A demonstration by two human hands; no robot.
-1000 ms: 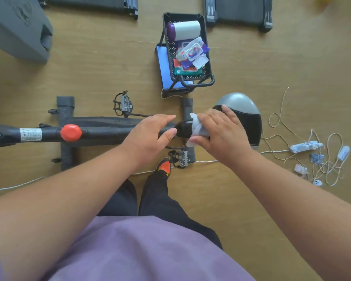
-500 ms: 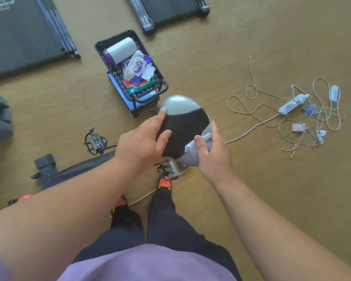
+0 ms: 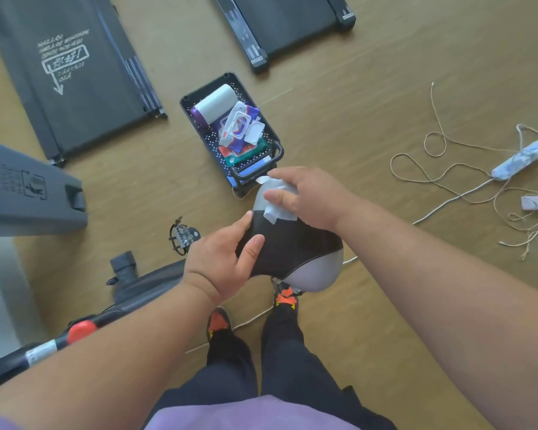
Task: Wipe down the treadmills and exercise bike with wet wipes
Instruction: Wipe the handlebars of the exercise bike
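The exercise bike's black and grey saddle (image 3: 295,246) fills the centre of the view. My left hand (image 3: 221,259) holds its left edge, thumb on top and fingers over the side. My right hand (image 3: 308,197) presses a white wet wipe (image 3: 277,209) onto the saddle's narrow grey front end, thumb pinching the wipe. The bike's dark frame (image 3: 143,283) runs down to the left, with a red knob (image 3: 81,330) and a pedal (image 3: 184,235). Two black treadmills lie on the floor, one at top left (image 3: 72,76) and one at top centre (image 3: 286,23).
A black mesh basket (image 3: 205,135) just beyond the saddle holds an open wet wipe pack (image 3: 239,127), a white roll (image 3: 215,102) and other packs. A grey plastic base (image 3: 28,193) stands at left. Tangled white cords and a power strip (image 3: 522,159) lie at right. My feet stand below the saddle.
My right hand carried the wipe from the saddle's right side up to its narrow front end. The left hand stayed on the saddle's left edge. The camera tilted, showing more of the treadmills.
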